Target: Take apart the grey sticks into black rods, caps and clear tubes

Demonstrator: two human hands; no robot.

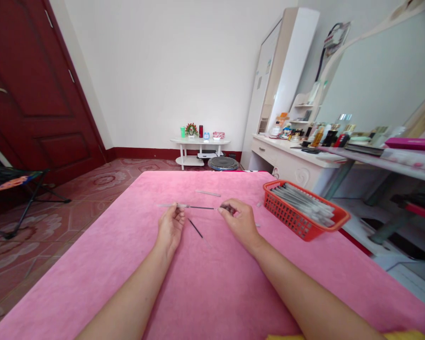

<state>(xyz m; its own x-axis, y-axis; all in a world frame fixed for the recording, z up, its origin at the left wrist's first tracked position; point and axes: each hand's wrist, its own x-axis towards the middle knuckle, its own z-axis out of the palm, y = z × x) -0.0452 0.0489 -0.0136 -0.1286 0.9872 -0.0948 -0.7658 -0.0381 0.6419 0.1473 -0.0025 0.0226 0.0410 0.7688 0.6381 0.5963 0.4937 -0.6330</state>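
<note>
1. Step in hand: the left hand (172, 221) and right hand (241, 221) work one slim piece between them above the middle of the pink-covered worktop (92, 274), nearer its far edge than its near one. It looks like fitting a dark rod (202, 208) into a clear tube (164, 205), or drawing it out; which of the two cannot be told.
2. Left grip: thumb and fingers are closed on the clear tube, whose free end points toward the left edge.
3. Right grip: thumb and forefinger pinch the right end of the dark rod. Something dark also shows at these fingers, too small to identify.
4. The next move seems to call for keeping tube and rod in line, with a steady left pinch and a straight, gentle slide by the right.
5. A second dark rod (195, 228) lies slantwise between the hands, and a clear strip (208, 193) lies beyond them toward the far edge.
6. Edges and room: the red basket (306, 232) of slender grey sticks (301, 203) stands by the right edge, limiting the right hand's outward sweep. Toward the left edge and near left corner, the cover offers broad open room.
</note>
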